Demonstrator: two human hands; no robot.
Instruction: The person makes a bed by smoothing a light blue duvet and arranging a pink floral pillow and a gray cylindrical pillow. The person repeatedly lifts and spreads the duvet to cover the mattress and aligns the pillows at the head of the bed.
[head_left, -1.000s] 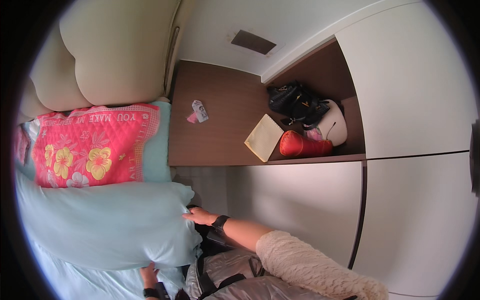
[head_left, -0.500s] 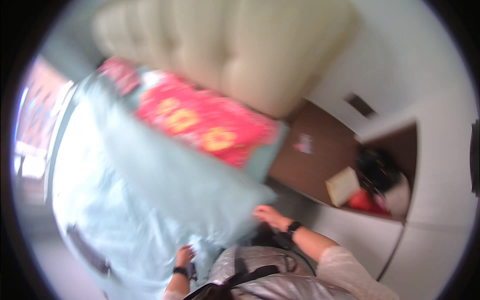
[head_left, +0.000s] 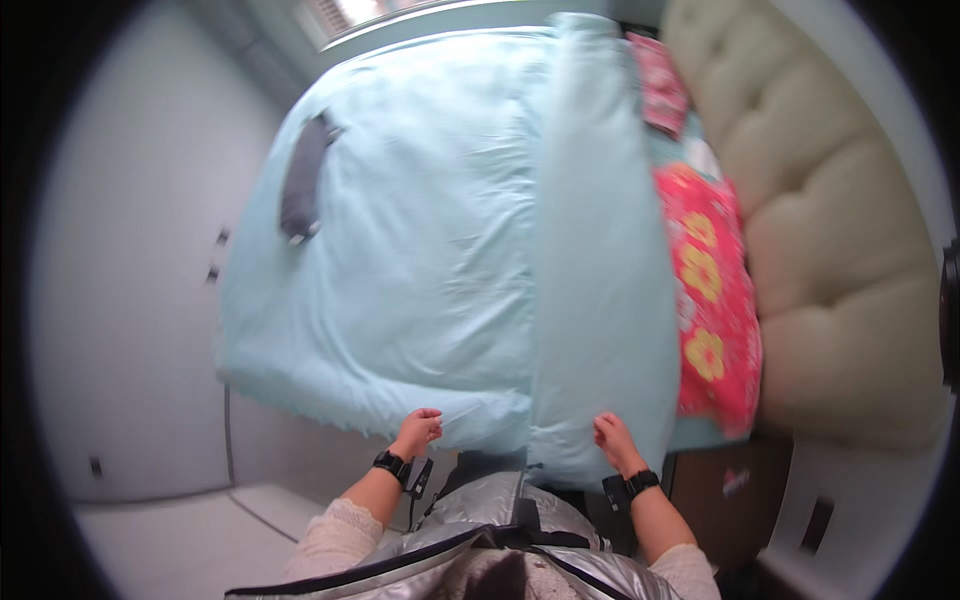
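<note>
A pale blue quilt (head_left: 430, 230) covers the bed, with a wide strip of it folded back along the pillow side. My left hand (head_left: 420, 430) is over the quilt's near edge, its fingers curled together. Over the near end of the folded strip (head_left: 600, 300) is my right hand (head_left: 612, 438), fingers also bent inward. No cloth is seen bunched or pulled at either hand. Both wrists wear black bands. To the right of the strip lies a red pillow (head_left: 715, 310) with yellow flowers.
A tufted beige headboard (head_left: 820, 230) rises on the right. A smaller pinkish-red pillow (head_left: 660, 85) lies at the far end. On the quilt's left part rests a long dark grey plush-like object (head_left: 305, 180). A brown cabinet top (head_left: 700, 490) stands near right; a window (head_left: 350, 15) is beyond.
My view has turned left, so the headboard now stands on the right. My right hand has come off the folded strip's corner. Both hands now hang over the quilt's near side.
</note>
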